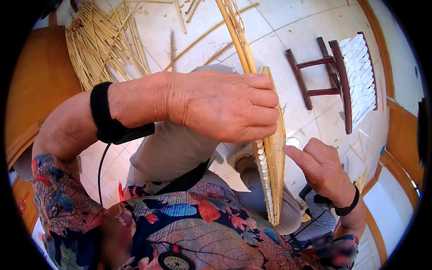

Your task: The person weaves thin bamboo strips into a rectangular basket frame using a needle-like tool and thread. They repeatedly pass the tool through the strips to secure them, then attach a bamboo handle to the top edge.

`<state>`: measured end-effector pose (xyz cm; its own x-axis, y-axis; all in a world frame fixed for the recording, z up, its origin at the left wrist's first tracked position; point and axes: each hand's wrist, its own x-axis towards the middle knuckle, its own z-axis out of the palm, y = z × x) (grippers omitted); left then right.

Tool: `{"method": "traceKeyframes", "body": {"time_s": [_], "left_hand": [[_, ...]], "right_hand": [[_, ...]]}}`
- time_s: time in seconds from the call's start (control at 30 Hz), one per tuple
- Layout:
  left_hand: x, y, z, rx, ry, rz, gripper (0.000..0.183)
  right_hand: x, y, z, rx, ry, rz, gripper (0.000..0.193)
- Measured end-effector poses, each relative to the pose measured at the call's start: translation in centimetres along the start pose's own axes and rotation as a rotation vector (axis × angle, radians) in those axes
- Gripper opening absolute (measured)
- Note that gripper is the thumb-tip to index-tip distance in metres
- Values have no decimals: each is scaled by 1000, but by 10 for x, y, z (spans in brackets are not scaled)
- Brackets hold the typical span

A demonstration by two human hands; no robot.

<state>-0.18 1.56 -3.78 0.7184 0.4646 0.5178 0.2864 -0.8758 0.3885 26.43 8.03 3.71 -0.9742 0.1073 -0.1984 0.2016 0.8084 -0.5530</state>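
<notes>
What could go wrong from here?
1. The thread in the right hand looks very thin; it could slip or snap if pulled hard.
2. The long stalks jut well past the panel and might twist if the left hand eases its hold.
3. That hand hides part of the stalks, so a misaligned one there could go unnoticed on camera.

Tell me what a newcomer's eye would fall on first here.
First, the left hand at the centre, gripping a long, narrow piece made of pale stalks, with the right hand beside its right edge. Then the large heap of straw-coloured stalks on the floor at upper left, and the dark-framed stool with its white seat at upper right.
</notes>
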Motion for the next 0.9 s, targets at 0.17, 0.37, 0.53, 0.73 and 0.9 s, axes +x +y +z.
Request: {"method": "traceKeyframes", "body": {"time_s": [0.17,0.37,0.53,0.73,0.9], "left_hand": [[4,-4,1,-36,24,8,31],[7,-3,1,-46,31,-23,30],[15,-13,1,-46,22,-1,29],[31,-35,3,-2,49,92,23],[44,-46,7,22,72,139,17]], "right_hand": [[8,-2,7,20,28,-23,38],[4,0,6,98,28,78,39],[-1,-12,7,164,92,281,40],[-7,3,5,342,127,370,37],[-16,1,3,299,172,460,33]]}}
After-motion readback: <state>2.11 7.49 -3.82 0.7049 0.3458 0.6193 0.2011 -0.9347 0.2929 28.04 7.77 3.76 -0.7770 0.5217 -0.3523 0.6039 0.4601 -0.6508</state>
